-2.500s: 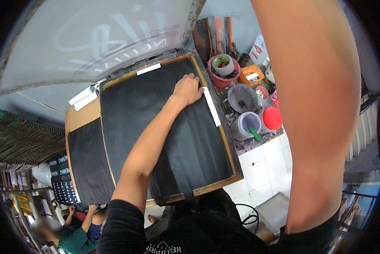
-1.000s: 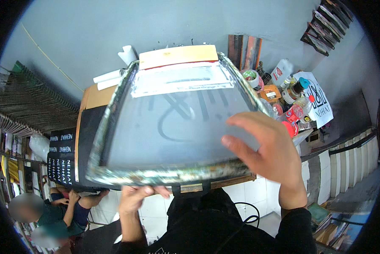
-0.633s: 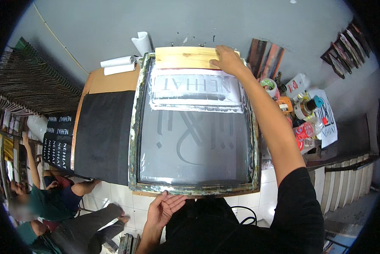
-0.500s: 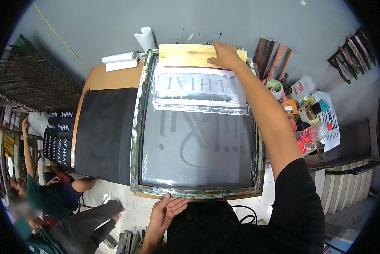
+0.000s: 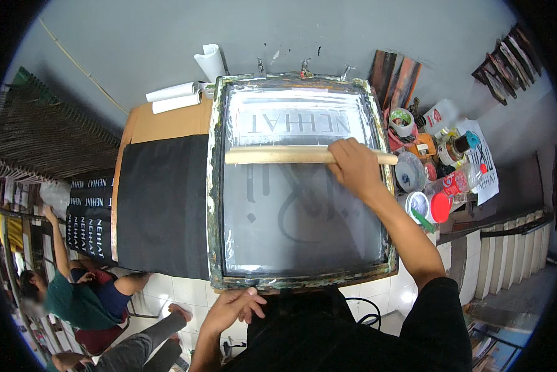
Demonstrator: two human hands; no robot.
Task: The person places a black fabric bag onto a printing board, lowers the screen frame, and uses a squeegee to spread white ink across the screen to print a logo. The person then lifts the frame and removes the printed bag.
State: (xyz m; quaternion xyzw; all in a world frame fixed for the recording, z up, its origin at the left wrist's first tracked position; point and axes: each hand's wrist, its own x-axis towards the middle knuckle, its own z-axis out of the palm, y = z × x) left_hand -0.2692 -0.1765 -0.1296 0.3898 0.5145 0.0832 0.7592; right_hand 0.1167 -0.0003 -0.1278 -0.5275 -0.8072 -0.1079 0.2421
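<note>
A screen printing frame (image 5: 215,186) with a paint-stained border lies in front of me. Its dark mesh (image 5: 328,248) bears a large line design, and white ink (image 5: 284,97) coats the upper part around mirrored lettering. My right hand (image 5: 356,166) is closed around the right part of a long wooden squeegee (image 5: 278,155), which lies across the mesh just below the inked area. Whether its blade touches the mesh is hidden. At the frame's near edge, my left hand (image 5: 232,308) has loosely bent, parted fingers and holds nothing; its fingertips reach the edge.
Black fabric (image 5: 163,198) on a brown board lies left of the frame. Paper rolls (image 5: 174,98) and metal clamps (image 5: 305,67) are at the back. Jars, tape and bottles (image 5: 455,183) crowd the right side. A seated person (image 5: 74,304) is at the lower left.
The squeegee has come from the frame's far edge toward me, with my right hand now wrapped round it. The inked lettering is uncovered. My left hand's fingers have curled more.
</note>
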